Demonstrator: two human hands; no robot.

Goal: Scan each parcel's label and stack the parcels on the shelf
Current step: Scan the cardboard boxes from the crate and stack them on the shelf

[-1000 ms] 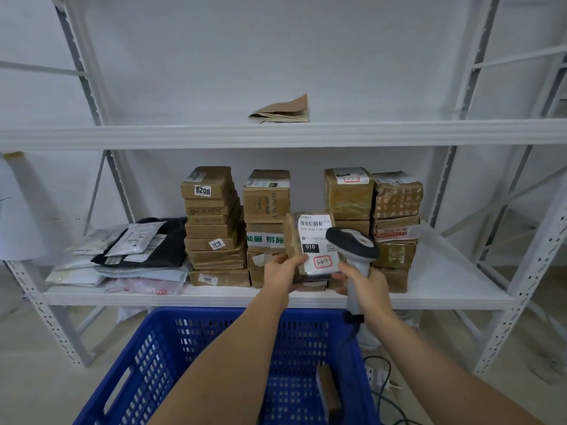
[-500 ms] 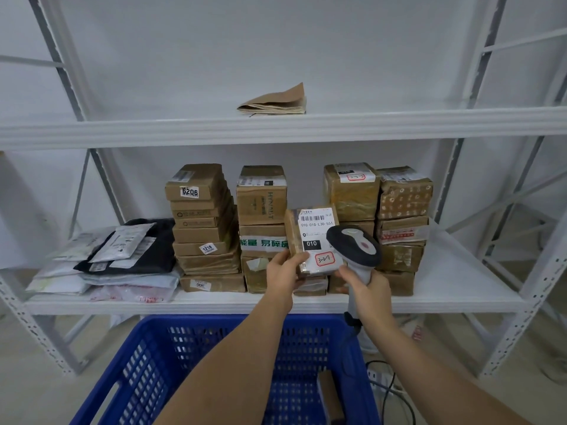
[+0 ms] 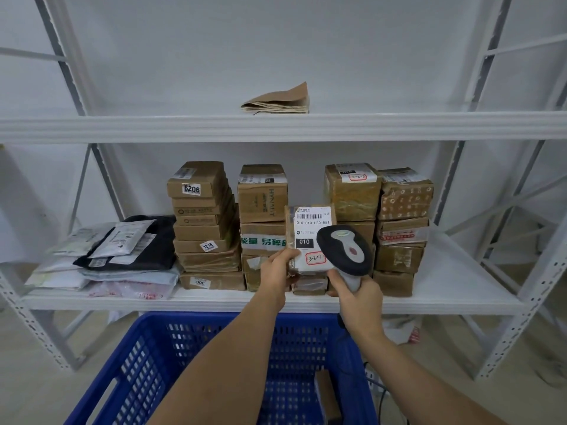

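Both hands grip: parcel, scanner.

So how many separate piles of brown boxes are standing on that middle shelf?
4: the left pile topped by the box marked 6206, the second pile, the third pile partly behind the held parcel, and the right pile. More may be hidden behind.
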